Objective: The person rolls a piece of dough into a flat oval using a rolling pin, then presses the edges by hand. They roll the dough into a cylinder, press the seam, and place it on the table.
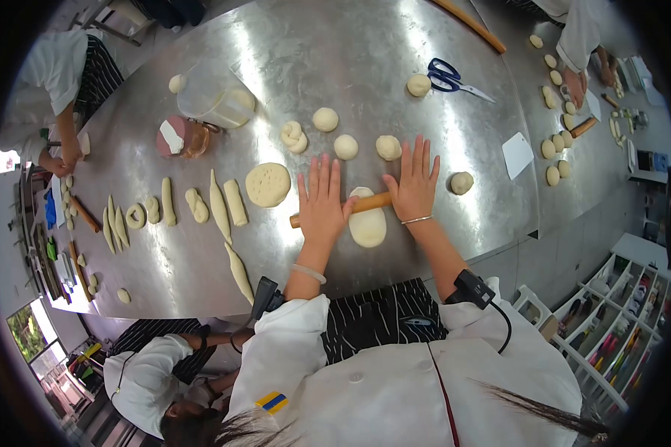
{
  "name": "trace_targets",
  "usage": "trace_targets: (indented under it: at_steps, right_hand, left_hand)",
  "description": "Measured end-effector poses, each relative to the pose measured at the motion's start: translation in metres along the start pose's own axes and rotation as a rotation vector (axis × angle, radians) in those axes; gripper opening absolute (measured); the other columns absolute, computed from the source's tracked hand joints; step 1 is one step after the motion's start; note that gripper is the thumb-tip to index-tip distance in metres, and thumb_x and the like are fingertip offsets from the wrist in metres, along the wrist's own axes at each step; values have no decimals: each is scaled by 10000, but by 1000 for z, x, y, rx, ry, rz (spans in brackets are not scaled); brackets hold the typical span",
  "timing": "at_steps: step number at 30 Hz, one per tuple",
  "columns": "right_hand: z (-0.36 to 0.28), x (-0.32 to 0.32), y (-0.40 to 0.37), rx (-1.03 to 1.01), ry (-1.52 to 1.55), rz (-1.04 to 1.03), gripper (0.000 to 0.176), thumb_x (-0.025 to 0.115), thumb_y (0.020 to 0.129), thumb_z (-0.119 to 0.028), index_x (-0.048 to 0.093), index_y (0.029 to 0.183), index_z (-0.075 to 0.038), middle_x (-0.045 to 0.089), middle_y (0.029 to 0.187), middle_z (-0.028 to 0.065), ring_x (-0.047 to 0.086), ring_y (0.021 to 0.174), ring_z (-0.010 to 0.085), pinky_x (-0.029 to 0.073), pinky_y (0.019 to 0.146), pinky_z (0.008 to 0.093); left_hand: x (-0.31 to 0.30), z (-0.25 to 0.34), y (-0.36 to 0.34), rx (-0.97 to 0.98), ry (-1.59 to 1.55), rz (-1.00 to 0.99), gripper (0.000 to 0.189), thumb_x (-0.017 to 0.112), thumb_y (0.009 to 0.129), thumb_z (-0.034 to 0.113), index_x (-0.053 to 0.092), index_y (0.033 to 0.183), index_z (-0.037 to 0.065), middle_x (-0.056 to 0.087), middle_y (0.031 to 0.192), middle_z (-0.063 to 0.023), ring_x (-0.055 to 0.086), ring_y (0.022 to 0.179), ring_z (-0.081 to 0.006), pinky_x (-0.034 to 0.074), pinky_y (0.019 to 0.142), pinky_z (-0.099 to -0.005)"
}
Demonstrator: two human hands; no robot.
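Observation:
A wooden rolling pin (373, 203) lies across an oval piece of flattened dough (367, 229) on the steel table. My left hand (322, 195) presses flat on the pin's left part, fingers stretched forward. On its right end rests my right hand (414, 185), palm down with the fingers out straight. Dough shows both in front of and behind the pin. Just beyond my hands sit a dough ball (346, 147), another dough ball (388, 147) and a knotted piece of dough (294, 137). Left of my left hand lies a dimpled dough disc (268, 185).
Shaped dough strips (217, 205) and a dough ring (135, 216) line the left side. Beyond stand a clear plastic container (216, 97) and a jar with a pink lid (177, 136). Scissors (455, 79) and a white scraper (517, 155) lie right. Other people work around the table.

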State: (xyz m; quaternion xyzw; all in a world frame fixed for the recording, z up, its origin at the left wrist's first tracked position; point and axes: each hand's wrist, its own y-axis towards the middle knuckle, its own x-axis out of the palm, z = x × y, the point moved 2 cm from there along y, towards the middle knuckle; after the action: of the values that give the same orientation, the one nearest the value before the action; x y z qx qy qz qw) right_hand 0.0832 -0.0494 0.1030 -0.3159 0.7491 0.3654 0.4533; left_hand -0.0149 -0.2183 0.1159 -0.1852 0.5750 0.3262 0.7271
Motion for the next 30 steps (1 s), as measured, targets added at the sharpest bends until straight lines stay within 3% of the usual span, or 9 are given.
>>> trace_targets:
  at_steps: [2, 7, 12, 24, 27, 30]
  right_hand:
    - [-1, -7, -9, 12, -1, -21, 785, 682, 821, -387, 357, 1480, -110, 210, 1586, 169, 184, 1462, 372, 123, 1142, 605]
    - [-2, -19, -46, 18, -139, -205, 812, 676, 806, -442, 362, 1485, -127, 207, 1590, 158, 186, 1457, 385, 119, 1146, 603]
    - [2, -31, -92, 34, -61, -256, 828, 668, 802, -463, 362, 1478, -98, 215, 1585, 160, 198, 1450, 385, 133, 1143, 602]
    - [11, -62, -155, -52, -55, -366, 879, 640, 801, -504, 328, 1479, -40, 238, 1563, 193, 188, 1450, 398, 150, 1141, 600]
    - [13, -65, -166, -53, -74, -407, 872, 631, 810, -510, 326, 1482, -45, 236, 1566, 182, 176, 1456, 393, 150, 1138, 606]
    - [11, -72, -163, -58, -108, -443, 840, 625, 822, -506, 343, 1475, -60, 254, 1562, 160, 181, 1458, 379, 154, 1130, 616]
  left_hand:
    - [-1, 3, -9, -4, -61, -73, 845, 598, 841, 496, 323, 1479, 16, 251, 1577, -143, 155, 1481, -322, 80, 1183, -537]
    - [-5, 19, -47, -35, -30, -167, 928, 625, 797, 553, 314, 1477, 4, 245, 1567, -182, 156, 1465, -387, 105, 1152, -599]
    - [-5, 30, -89, -6, -38, -173, 970, 627, 773, 616, 337, 1447, -20, 271, 1544, -192, 170, 1429, -463, 122, 1102, -678]
    - [-2, 46, -156, 23, -44, -242, 967, 616, 772, 638, 338, 1474, 33, 266, 1558, -133, 183, 1443, -388, 42, 1139, -639]
    - [-3, 48, -167, 4, -52, -310, 956, 592, 798, 642, 309, 1503, 63, 233, 1580, -120, 125, 1471, -376, 61, 1138, -636]
    - [-3, 49, -173, 19, -57, -271, 941, 604, 794, 628, 320, 1498, 73, 269, 1562, -121, 183, 1455, -367, 89, 1136, -630]
